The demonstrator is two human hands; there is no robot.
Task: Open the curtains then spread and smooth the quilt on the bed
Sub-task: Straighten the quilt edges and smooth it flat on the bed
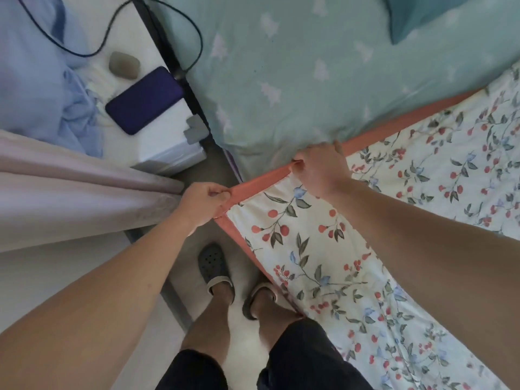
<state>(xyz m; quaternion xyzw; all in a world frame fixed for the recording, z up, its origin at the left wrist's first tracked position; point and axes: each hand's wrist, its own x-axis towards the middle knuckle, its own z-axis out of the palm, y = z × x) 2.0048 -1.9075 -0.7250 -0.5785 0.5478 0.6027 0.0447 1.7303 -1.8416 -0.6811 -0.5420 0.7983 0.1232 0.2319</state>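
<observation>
The white quilt (323, 263) with red berries, green leaves and an orange border lies over the bed on the right, its near side hanging toward the floor. My left hand (204, 202) pinches the quilt's orange corner at the bed's edge. My right hand (320, 170) grips the orange top border a little further along, where it meets the pale green sheet (295, 66). The pinkish-white curtain (70, 187) hangs bunched at the left, beside my left hand.
A white bedside stand (160, 142) holds a dark purple phone (145, 99), a grey pebble-shaped case (125, 64), a black cable (194, 32) and light blue cloth (42, 80). A teal pillow (439, 15) lies at the top right. My feet in grey slippers (215, 267) stand on the floor.
</observation>
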